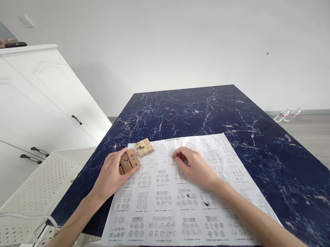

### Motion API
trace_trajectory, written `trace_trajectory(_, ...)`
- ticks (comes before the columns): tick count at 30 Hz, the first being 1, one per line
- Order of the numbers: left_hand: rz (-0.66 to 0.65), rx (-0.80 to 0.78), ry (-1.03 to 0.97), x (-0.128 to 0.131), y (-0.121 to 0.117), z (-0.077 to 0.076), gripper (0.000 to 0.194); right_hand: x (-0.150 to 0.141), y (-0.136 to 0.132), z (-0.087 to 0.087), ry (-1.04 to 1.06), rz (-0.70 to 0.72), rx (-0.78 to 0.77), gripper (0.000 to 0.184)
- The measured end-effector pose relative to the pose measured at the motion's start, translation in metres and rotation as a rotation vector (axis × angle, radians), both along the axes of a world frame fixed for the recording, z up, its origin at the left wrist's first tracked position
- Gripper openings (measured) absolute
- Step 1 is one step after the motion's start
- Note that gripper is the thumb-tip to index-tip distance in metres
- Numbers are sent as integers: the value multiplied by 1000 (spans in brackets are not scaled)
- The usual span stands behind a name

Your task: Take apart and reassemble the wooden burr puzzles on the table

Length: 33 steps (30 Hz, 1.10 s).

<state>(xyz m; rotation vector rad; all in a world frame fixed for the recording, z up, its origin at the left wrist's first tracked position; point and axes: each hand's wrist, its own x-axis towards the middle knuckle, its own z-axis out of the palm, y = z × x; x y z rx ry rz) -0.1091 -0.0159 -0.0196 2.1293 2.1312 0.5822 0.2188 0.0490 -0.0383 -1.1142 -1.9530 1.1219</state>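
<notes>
My left hand (112,174) rests at the left edge of a large white printed sheet (177,198) and is closed around a brown wooden puzzle piece (129,161). Just beyond it lies a second, lighter wooden block piece (144,147) on the sheet's top left corner, apart from the hand. My right hand (193,166) lies on the middle of the sheet, palm down, fingers curled loosely with nothing in them. The sheet shows rows of small puzzle diagrams.
The sheet lies on a dark blue marble-patterned table (210,111). A white perforated cart (38,190) stands at the left by a white cabinet (29,104). Two plastic bottles (287,115) lie on the floor by the far wall.
</notes>
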Motion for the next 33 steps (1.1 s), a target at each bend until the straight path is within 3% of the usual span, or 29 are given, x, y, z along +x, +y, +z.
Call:
trace_trajectory(9, -18, -53, -46, -1, -30, 2, 80, -1, 0, 0, -6, 3, -10, 16)
trace_trajectory(15, -143, -47, -98, 28, -39, 6, 79, 0, 2, 2, 43, -29, -60, 16)
trace_trajectory(21, -412, -155, -180, 96, -7, 16, 88, 7, 12, 0, 272, -142, -116, 19)
trace_trajectory(26, -571, -66, -196, 143, 35, 5, 91, 15, 22, -5, 346, -323, -97, 17)
trace_trajectory(29, -584, -76, -165, 153, 49, -5, 94, 20, 25, -7, 284, -365, -69, 14)
trace_trajectory(33, -592, -144, -182, 141, 54, -7, 116, 23, 25, -6, 175, -381, -22, 14)
